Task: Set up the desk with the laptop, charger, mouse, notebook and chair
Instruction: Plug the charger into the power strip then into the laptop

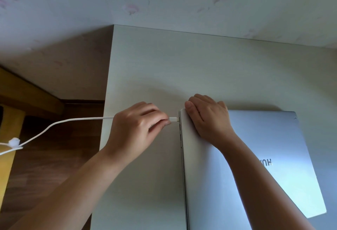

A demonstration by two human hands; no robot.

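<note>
A closed silver laptop (259, 166) lies on the pale desk (164, 69) at the right. My left hand (138, 124) pinches the plug end of a white charger cable (73, 120), and the plug tip touches the laptop's left edge near its far corner. The cable runs left off the desk and sags toward a white cable tie (14, 142). My right hand (209, 115) presses flat on the laptop's far left corner, fingers curled over the back edge. No mouse, notebook or chair shows.
The desk's back edge meets a wall (164, 0) with pink flower wallpaper. Left of the desk is a dark wooden floor (54, 166). A yellow wooden piece of furniture (11, 138) stands at the far left.
</note>
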